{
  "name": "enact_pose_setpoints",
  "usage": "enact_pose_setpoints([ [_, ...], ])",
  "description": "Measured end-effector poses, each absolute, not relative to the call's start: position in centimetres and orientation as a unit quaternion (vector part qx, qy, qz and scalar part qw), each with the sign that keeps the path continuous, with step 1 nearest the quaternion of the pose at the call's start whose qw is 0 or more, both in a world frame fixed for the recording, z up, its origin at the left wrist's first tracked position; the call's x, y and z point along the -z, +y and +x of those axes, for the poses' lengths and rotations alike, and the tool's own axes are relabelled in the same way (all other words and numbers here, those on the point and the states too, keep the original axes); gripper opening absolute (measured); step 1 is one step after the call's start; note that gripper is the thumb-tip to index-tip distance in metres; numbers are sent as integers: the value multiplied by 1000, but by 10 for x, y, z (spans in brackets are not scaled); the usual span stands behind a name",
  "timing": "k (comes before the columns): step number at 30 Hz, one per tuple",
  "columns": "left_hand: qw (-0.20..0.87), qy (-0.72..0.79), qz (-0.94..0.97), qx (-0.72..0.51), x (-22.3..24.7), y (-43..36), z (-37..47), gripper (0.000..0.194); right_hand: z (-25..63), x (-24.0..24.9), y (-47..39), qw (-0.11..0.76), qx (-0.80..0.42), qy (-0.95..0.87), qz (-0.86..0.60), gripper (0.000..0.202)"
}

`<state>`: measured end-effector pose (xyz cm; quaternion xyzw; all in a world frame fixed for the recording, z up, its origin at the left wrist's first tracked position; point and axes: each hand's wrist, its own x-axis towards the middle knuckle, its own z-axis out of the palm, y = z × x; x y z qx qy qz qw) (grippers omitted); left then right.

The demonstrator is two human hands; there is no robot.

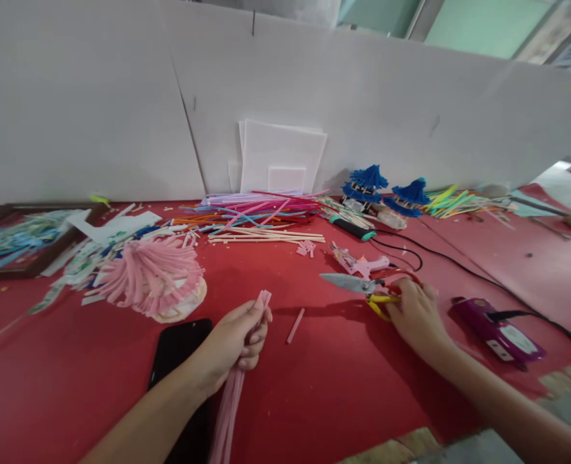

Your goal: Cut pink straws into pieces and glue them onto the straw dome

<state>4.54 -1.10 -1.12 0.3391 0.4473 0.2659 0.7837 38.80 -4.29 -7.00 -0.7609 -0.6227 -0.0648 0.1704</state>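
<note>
Holding: the left hand [244, 341] is curled closed around a bundle of pink pipe cleaners [232, 406], thumb pressed near the upper end. Short tips project past the fingers; the long remainder hangs down toward the near edge of view, beside the black phone [182, 341]. Gripping so close to the tips probably keeps the strands together and leaves their ends exposed.

The right hand [418, 319] is partly closed about the handles, one red and one yellow, of shears [346, 282]. Blades point left, toward the bundle but well apart from it; that angle presumably keeps the edge clear of the fingers. Whether the blades are parted: cannot tell.

Between the hands, one short pink piece [295, 327] lies alone on the red surface [314, 393], within easy reach.

Appearance of bundle: pale pink, fuzzy, slender strands, roughly parallel, tips slightly uneven. Strand count not resolvable; lower ends out of view.
</note>
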Motion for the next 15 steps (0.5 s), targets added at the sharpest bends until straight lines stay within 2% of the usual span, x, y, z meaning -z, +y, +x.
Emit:
enact_pose_setpoints([
  [5, 782, 456, 331, -266, 8, -12, 46, 31, 413, 57, -9, 138, 83, -588, -793, 7],
  [10, 780, 462, 320, -275, 5, -12, 47, 31, 404, 29, 2, 109, 91, -576, -805, 16],
  [15, 777, 471, 296, -296, 6, -11, 47, 34, 377, 18, -12, 39, 34, -625, -779, 23],
])
